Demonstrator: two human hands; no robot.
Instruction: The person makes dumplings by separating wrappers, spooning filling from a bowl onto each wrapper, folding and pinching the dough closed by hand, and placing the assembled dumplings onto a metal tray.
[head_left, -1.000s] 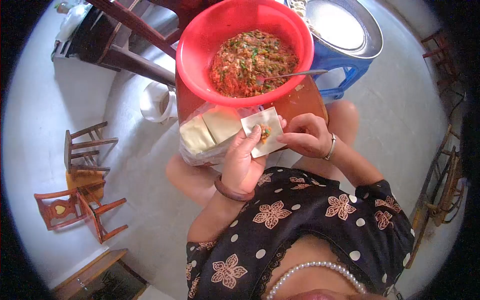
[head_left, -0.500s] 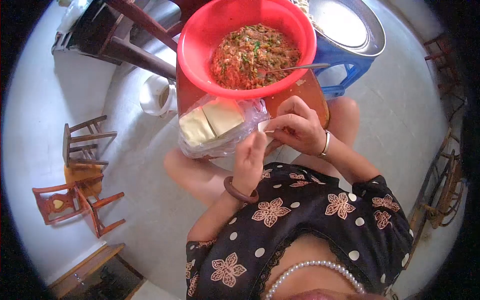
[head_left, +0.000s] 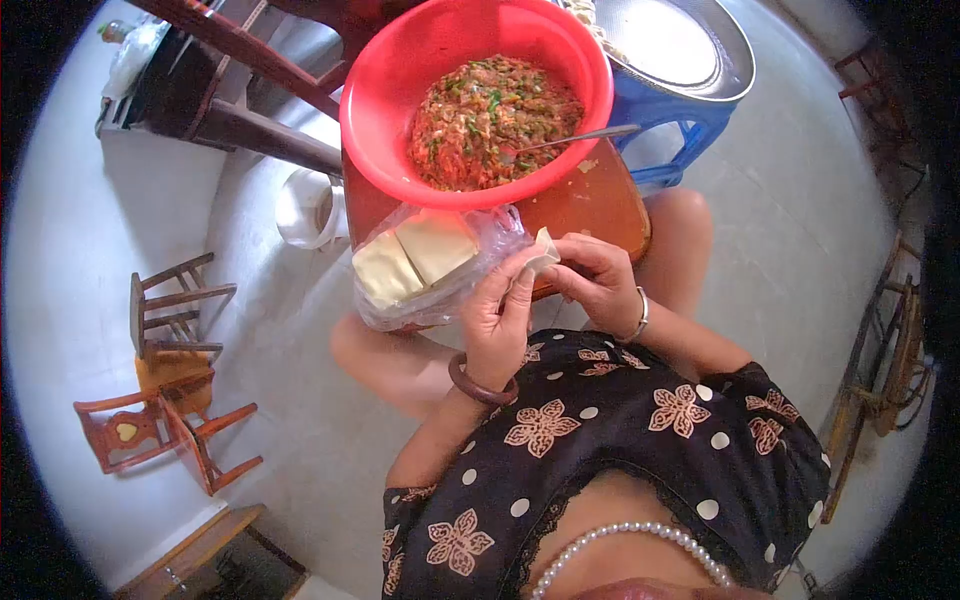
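Note:
A pale, folded wonton wrapper is pinched between my two hands, just in front of the wooden stool's edge. My left hand, with a brown bangle at the wrist, grips its near side between thumb and fingers. On the other side, my right hand, wearing a silver bangle, closes its fingertips on the wrapper. Whether filling lies inside the fold is hidden. Beside my left hand, stacks of square wonton wrappers lie in a clear plastic bag. Beyond them stands a red basin of minced filling with a metal spoon.
The basin and bag rest on a wooden stool between my knees. At the upper right, a blue plastic stool carries a round mesh sieve. A white bucket and small wooden chairs stand left.
The wrapper is now folded up between my fingertips. My right hand has lowered and come closer to my left hand. The whole view has shifted slightly.

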